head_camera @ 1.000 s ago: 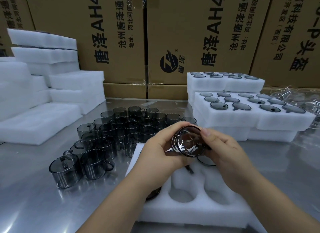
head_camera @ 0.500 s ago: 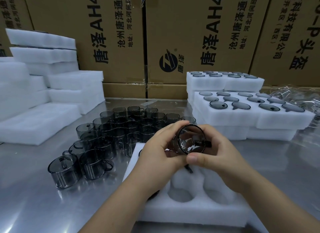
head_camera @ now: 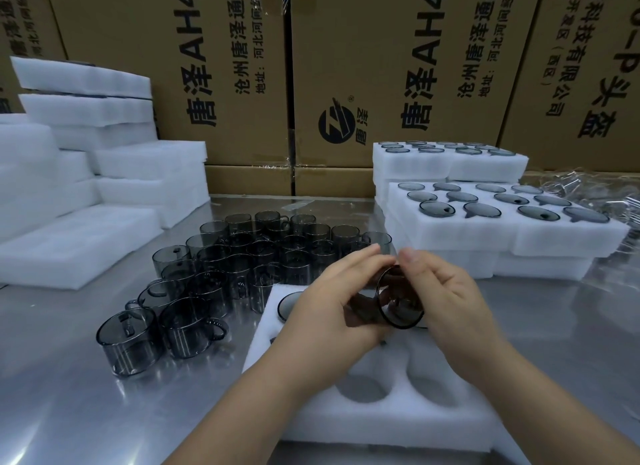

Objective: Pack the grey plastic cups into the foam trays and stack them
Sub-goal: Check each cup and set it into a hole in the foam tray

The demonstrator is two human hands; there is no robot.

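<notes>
Grey cup (head_camera: pixel 398 303) partly behind left hand (head_camera: pixel 325 314)

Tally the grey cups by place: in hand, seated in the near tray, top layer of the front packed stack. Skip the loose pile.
Held cup, gripped by left hand and right hand: 1
Seated cup showing in near tray: 1
Cups on top of front packed stack: 12
Total: 14

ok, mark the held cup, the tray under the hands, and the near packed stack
held cup (head_camera: pixel 400 300): head view, inner wall
tray (head_camera: pixel 381 426): head view, bare front strip
packed stack (head_camera: pixel 460 237): head view, front foam
</notes>
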